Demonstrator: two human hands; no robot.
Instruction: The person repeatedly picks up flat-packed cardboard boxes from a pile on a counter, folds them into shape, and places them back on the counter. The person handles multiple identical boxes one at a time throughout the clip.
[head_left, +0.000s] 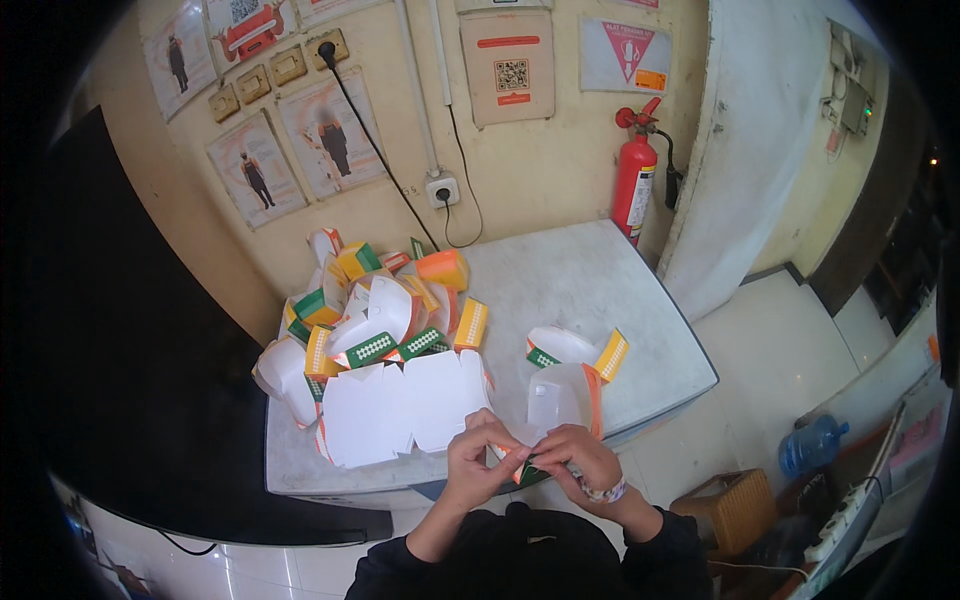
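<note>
At the lower centre of the frame, my left hand (480, 465) was nearly closed, its thumb and fingertips pinching the near green-and-orange edge of a partly folded white carton (558, 395). My right hand (580, 458), just beside it, was curled in a pinch at the same edge. The carton was at the near edge of the grey surface (580, 265), right of centre. Flat white blanks (380, 415) lay left of it; a heap of shaped cartons (395, 305) lay beyond them, left of centre.
</note>
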